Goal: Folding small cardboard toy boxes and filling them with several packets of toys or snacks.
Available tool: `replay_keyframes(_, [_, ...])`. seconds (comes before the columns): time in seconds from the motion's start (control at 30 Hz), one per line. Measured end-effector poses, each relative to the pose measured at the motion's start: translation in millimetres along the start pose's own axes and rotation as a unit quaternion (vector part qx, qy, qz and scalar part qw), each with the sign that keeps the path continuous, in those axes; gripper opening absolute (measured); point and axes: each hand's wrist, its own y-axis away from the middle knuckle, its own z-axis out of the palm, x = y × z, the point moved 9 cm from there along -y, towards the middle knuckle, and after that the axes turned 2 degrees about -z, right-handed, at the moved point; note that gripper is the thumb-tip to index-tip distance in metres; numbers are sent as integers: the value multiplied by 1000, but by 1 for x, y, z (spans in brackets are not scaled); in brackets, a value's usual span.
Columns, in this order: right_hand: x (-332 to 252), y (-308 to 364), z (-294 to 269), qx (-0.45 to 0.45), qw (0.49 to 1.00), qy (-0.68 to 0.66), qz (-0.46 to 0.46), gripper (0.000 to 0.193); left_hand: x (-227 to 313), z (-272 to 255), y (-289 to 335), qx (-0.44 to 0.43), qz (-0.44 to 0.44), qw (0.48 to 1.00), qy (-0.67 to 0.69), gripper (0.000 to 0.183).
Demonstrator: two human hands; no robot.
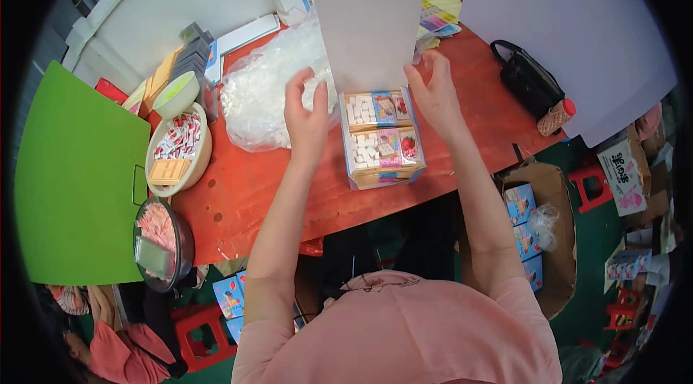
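Observation:
In front of me at the middle of the table stands a display box (348,164) with its tall white lid (372,23) raised. Inside are rows of flat clear packets (364,147) showing white marshmallow-like pieces and pictures of strawberries. My left hand (307,120) is just left of the box, its fingers curved and apart, holding nothing. On the other side my right hand (437,95) is raised by the lower right edge of the lid, thumb and fingers apart. Whether its thumb touches the lid I cannot tell.
A plastic bag of white pieces (263,95) lies left of the box. Bowls (203,156) of sachets and a dark tub (186,254) line the left edge. A black pouch (530,81) and a red-capped jar (556,118) lie right. Below right, a carton (563,268) holds blue boxes.

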Motion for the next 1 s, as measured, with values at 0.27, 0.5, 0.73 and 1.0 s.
replay_keyframes(0.27, [-38, -87, 13, -176, 936, -294, 79, 42, 31, 54, -96, -151, -143, 961, 183, 37])
replay_keyframes(0.5, [-27, -77, 12, -128, 879, -452, 81, 24, 34, 57, -86, -146, -73, 952, 260, 15])
replay_keyframes(0.73, [-26, -38, 1, -193, 834, -513, -61, 15, 39, 41, -44, -154, 15, 945, 289, 16])
replay_keyframes(1.0, [-16, 18, -16, -110, 841, -481, -224, 26, 61, 24, 23, -166, 164, 972, 32, 35])
